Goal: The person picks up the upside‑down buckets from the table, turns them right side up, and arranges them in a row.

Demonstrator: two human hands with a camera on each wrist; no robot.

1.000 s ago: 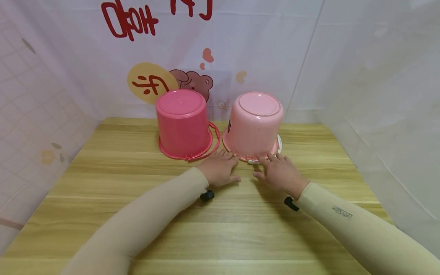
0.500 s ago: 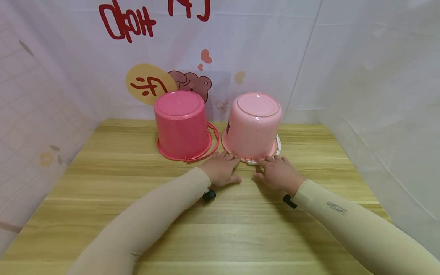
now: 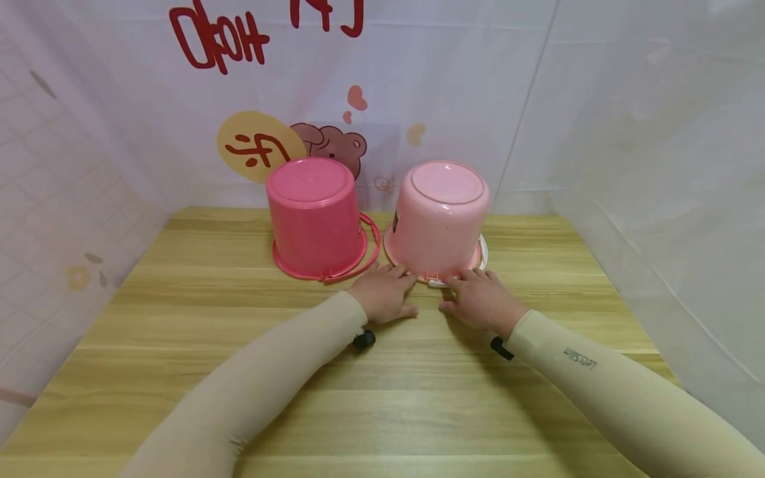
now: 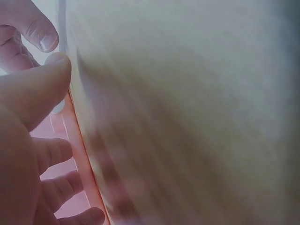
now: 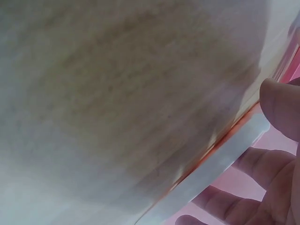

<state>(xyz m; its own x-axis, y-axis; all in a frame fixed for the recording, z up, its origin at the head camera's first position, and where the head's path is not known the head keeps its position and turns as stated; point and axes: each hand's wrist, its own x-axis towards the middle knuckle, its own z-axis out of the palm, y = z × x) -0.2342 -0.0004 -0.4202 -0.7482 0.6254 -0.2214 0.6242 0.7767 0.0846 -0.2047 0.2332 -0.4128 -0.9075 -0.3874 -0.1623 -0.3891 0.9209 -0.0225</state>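
Upside down on the wooden table (image 3: pixel 388 405) stands a light pink bucket (image 3: pixel 442 226), its rim flat on the wood. My left hand (image 3: pixel 382 295) lies at the front left of that rim, fingers extended and thumb out to the side. At the front right, my right hand (image 3: pixel 483 300) has its fingertips against the rim near the white handle (image 5: pixel 201 176). Neither hand curls round anything. In the left wrist view the fingertips sit along the orange-pink rim (image 4: pixel 79 145); whether they press on it I cannot tell.
Left of it, a deep pink bucket (image 3: pixel 313 229) also stands upside down, its pink handle (image 3: pixel 372 245) lying on the table close to my left fingers. A white printed curtain (image 3: pixel 460 79) hangs behind, and a pale sheet (image 3: pixel 669 199) borders the right side.
Both hands stay at the light pink bucket's rim, the right one shifting very slightly left. The whole head view has drifted a little; the buckets keep their places.
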